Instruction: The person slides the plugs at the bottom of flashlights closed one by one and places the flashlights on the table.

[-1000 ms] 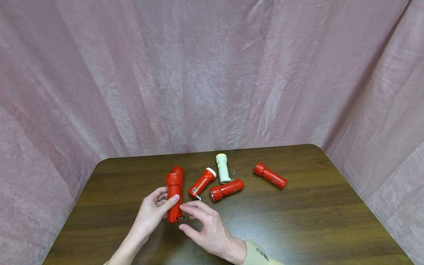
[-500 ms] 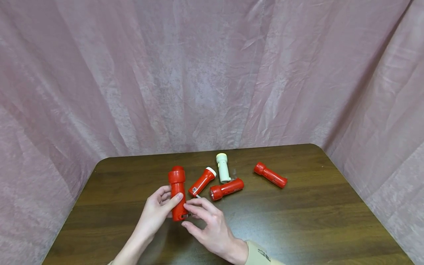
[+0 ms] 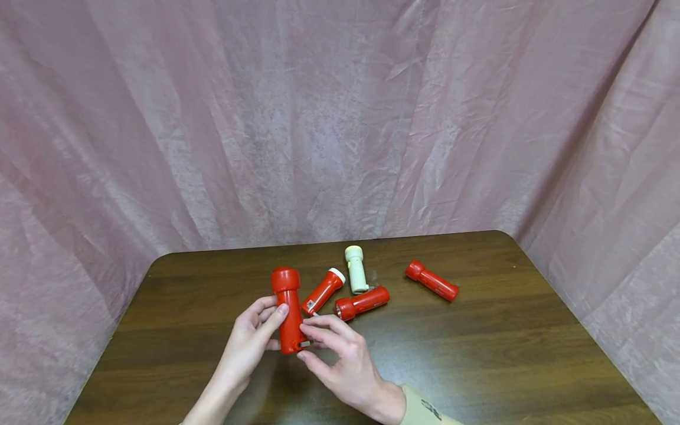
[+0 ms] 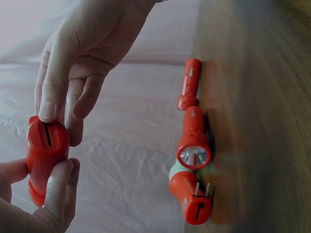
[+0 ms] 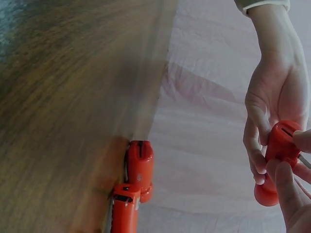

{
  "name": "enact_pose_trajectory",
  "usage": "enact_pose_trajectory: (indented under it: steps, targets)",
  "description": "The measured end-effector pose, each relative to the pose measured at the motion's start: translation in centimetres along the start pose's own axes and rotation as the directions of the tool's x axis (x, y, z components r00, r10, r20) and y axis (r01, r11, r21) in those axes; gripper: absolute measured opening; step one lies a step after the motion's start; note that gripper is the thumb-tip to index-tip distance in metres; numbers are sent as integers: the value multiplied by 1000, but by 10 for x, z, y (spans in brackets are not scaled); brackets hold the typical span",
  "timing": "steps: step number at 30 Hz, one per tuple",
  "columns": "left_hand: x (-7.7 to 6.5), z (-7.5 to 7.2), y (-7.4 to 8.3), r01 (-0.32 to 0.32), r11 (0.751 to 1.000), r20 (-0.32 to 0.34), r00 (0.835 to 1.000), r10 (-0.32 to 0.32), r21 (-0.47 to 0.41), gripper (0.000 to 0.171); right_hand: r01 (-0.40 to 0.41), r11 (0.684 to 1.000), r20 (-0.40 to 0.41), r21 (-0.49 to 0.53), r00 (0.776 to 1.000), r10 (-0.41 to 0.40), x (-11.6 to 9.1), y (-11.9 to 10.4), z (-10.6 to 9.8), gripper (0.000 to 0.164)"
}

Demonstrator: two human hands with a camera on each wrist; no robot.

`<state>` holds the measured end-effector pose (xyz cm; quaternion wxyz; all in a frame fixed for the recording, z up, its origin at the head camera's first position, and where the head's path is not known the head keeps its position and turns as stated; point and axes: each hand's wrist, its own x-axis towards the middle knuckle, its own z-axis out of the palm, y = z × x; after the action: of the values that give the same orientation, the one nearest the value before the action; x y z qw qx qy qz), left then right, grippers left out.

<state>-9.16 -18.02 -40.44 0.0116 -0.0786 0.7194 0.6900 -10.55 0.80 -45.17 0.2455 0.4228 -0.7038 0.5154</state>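
Note:
My left hand (image 3: 254,333) grips a red flashlight (image 3: 289,313) above the table, its wide head pointing away. Small metal prongs (image 3: 304,344) stick out sideways at its tail. Close on the right, my right hand (image 3: 345,366) has its bent fingers on the flashlight's side and its thumb at the tail end. In the left wrist view, the slotted tail of the flashlight (image 4: 48,136) faces the camera, between both hands. The right wrist view has the right thumb (image 5: 302,140) on that tail.
On the brown table (image 3: 478,354) lie a red flashlight with a white rim (image 3: 324,292), a pale green flashlight (image 3: 357,270), and two red ones, one near (image 3: 362,303) and one farther right (image 3: 432,281). Another red flashlight is mostly hidden behind the held one. Pink curtains (image 3: 329,118) hang behind.
The held flashlight has shifted slightly right and tilted, and now covers most of the red flashlight behind it. My right hand has moved a little to the right along with it.

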Motion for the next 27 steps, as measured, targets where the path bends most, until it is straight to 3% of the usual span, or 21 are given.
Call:
enact_pose_trajectory:
  steps: [15, 27]
  targets:
    - [-3, 6, 1, -18, 1000, -56, 998, 17, -7, 36, 8, 1000, 4, -15, 1000, -8, 4, 1, -8, 42]
    - [-3, 10, 2, -31, 999, -65, 997, 29, -22, 36, 13, 1000, 10, -8, 1000, -13, 6, 1, -12, 42]
